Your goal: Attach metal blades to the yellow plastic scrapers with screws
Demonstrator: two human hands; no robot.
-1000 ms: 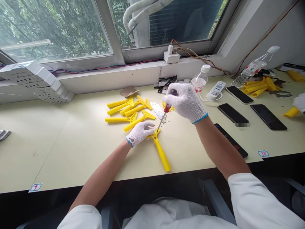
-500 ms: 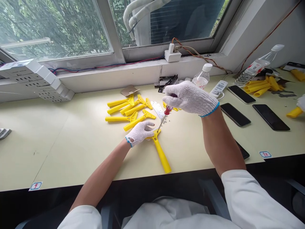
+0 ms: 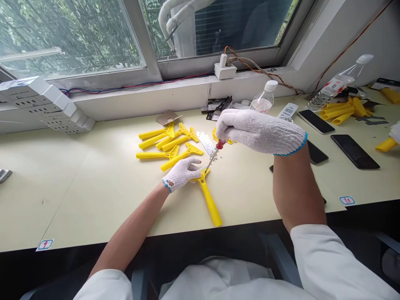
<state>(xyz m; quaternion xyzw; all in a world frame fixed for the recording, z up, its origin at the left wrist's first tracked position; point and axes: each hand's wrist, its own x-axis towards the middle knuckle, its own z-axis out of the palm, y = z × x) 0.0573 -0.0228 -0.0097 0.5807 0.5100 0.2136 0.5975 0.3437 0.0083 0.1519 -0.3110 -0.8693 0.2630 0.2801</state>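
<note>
My right hand (image 3: 258, 131), in a white knit glove, is closed around the red handle of a screwdriver (image 3: 220, 144). Its shaft slants down so that the tip meets the head of a yellow scraper (image 3: 211, 202) lying on the table with its handle toward me. My left hand (image 3: 181, 173), gloved too, grips that scraper's head from the left; some of its fingers are hidden. Just beyond are small screws (image 3: 213, 155) and flat metal plates (image 3: 205, 141). Several more yellow scrapers (image 3: 173, 160) lie behind my left hand.
White boxes (image 3: 46, 104) are stacked at the left. Toward the right are phones (image 3: 355, 151), a water bottle (image 3: 263, 100), a remote control (image 3: 287, 111) and yellow handles (image 3: 339, 110). Another person's gloved hand (image 3: 396, 132) holds a yellow handle at the right edge.
My right wrist and forearm have swung to the right as the hand turned about the screwdriver. The tip stays at the scraper's head, and my left hand keeps its hold.
</note>
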